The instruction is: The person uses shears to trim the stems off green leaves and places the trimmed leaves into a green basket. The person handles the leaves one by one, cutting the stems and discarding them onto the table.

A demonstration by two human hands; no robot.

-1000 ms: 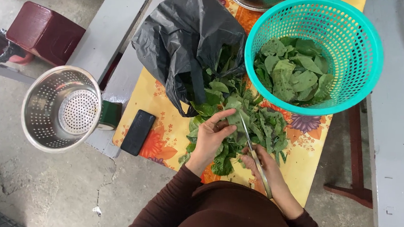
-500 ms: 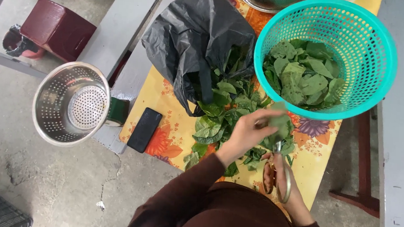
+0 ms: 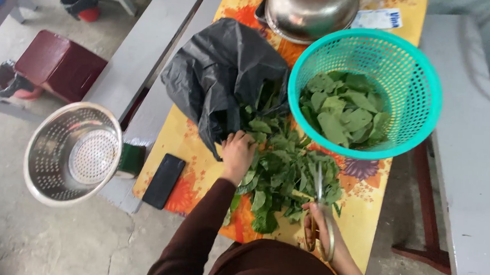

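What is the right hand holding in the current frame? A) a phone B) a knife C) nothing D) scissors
D: the right hand has its grip on a pair of scissors with orange handles, blades pointing into the pile of leafy greens, while the left hand rests on the greens by the black plastic bag; the phone lies untouched on the table.

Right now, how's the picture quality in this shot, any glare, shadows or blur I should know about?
Head view: soft, even daylight with no hard shadows. Bright glare sits on the steel bowl and on the metal colander. The left hand on the loose greens is fairly sharp. The right hand and scissors look slightly smeared. The black bag holds little detail in its folds.
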